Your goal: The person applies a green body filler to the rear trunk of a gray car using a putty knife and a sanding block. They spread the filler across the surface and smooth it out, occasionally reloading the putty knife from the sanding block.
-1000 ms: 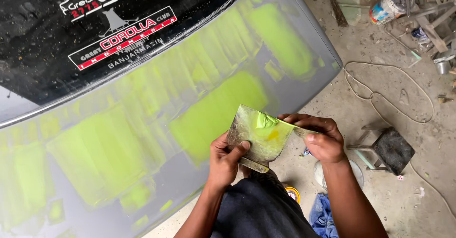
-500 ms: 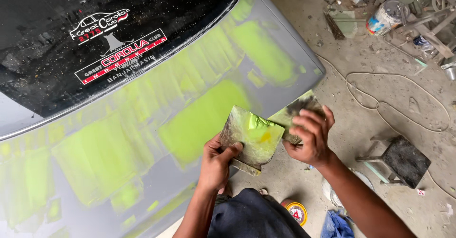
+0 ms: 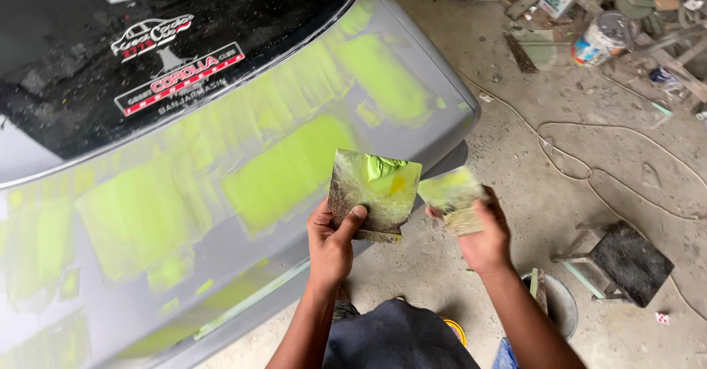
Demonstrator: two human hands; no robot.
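Beside the grey car boot lid, streaked with yellow-green filler patches, a square grimy mixing board carrying a blob of yellow-green putty is gripped at its lower edge by the left hand, fingers closed around it. Just to its right, apart from it, a small flat putty-smeared spreader is clasped in the right hand, fingers wrapped shut. Below, a metal bucket and a dark low stool stand on the concrete floor. The tilted board could probably let putty slide off; delay could let it harden.
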